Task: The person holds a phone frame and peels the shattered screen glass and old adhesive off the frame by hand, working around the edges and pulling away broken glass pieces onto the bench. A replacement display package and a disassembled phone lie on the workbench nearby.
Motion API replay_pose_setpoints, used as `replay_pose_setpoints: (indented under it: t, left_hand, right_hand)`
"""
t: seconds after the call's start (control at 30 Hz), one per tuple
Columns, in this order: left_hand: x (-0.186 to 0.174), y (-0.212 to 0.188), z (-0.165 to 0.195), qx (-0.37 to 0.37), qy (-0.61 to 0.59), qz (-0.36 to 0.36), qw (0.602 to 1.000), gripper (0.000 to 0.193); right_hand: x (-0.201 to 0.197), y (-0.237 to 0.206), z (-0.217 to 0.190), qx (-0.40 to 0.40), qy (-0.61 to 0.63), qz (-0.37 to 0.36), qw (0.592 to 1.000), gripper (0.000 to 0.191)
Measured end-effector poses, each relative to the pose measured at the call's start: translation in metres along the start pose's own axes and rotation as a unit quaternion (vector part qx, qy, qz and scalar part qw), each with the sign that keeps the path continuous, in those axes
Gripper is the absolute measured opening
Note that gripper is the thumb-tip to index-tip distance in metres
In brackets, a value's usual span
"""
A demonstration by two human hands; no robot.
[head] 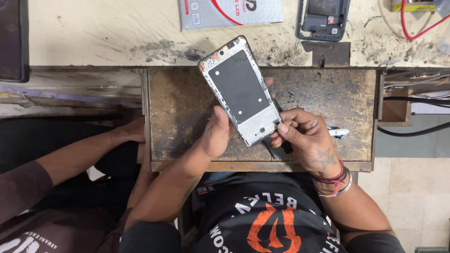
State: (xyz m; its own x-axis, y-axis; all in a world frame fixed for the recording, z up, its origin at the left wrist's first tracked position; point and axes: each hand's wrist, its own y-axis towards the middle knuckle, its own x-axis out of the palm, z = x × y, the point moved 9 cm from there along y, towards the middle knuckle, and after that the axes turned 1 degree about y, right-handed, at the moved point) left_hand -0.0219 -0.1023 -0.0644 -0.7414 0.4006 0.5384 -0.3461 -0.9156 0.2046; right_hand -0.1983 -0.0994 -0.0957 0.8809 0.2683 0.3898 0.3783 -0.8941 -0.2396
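Note:
I hold an opened phone frame (pixel 240 89), silver-edged with a black rectangular panel in its middle, tilted above a worn pulled-out drawer (pixel 328 98). My left hand (pixel 213 133) grips its lower left edge with the thumb on the rim. My right hand (pixel 302 138) pinches the lower right corner, and fingertips show behind the right edge. A thin white and blue tool (pixel 338 132) sticks out from behind my right hand; a dark flat piece (pixel 276 150) lies under the phone's lower end.
On the scratched benchtop behind lie a grey printed package (pixel 229 11), another opened phone body (pixel 323 18) and a red wire (pixel 417 23). A dark object (pixel 11 40) sits at far left. Another person's arm (pixel 79 152) rests at the drawer's left side.

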Motion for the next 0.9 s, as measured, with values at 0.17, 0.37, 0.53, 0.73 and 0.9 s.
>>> replay_pose_setpoints:
  t: [0.17,0.37,0.53,0.73,0.9]
  left_hand:
    - [0.009,0.006,0.002,-0.021,-0.139,-0.026,0.99,0.104]
    - [0.001,0.001,-0.001,-0.013,-0.152,-0.012,0.988,0.102]
    - [-0.006,0.004,-0.001,0.009,-0.122,0.014,0.992,0.1]
    - [-0.008,0.001,-0.003,0.01,-0.101,0.015,0.995,0.099]
    - [-0.007,0.002,-0.008,-0.01,-0.128,0.014,0.992,0.101]
  right_hand:
    - [0.013,0.007,0.014,0.015,0.005,-0.021,1.0,0.023]
    - [0.019,0.006,0.004,0.004,-0.124,0.007,0.992,0.026]
    - [0.042,-0.012,-0.051,-0.229,-0.415,0.085,0.877,0.016]
    - [0.079,-0.02,-0.072,-0.371,-0.542,0.004,0.754,0.023]
    - [0.091,-0.019,-0.077,-0.39,-0.577,-0.01,0.717,0.027]
